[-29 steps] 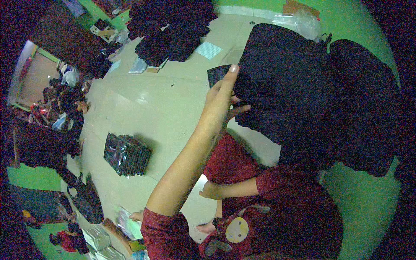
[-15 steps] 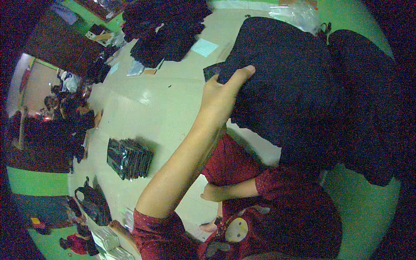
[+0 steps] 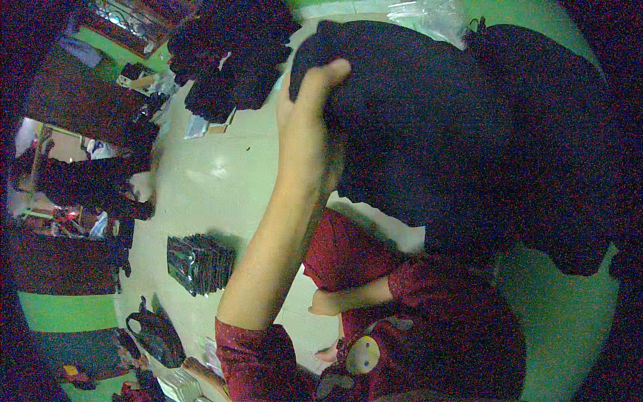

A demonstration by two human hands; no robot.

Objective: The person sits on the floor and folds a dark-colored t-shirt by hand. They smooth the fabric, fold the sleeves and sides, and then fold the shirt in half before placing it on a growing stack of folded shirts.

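A large dark garment (image 3: 415,120) spreads over the upper right, too dark to show its kind. At its upper left edge my left hand (image 3: 305,94) is closed round the cloth, thumb on top and the other fingers hidden underneath. My left forearm reaches up across the middle from a red sleeve. My right hand does not show; the cloth covers the area on that side. Below the garment lie my folded leg in red cloth (image 3: 355,254) and a bare foot (image 3: 324,303).
A neat stack of dark, shiny flat packets (image 3: 199,264) stands on the pale floor at left. Behind is a heap of dark cloth (image 3: 241,60). Clear plastic (image 3: 429,20) lies at the far wall. A black bag (image 3: 157,338) and pale stacked packets (image 3: 179,385) lie lower left.
My left hand has moved up and to the left with the garment's edge. The cloth now hides the light blue sheet behind it. The view has shifted slightly.
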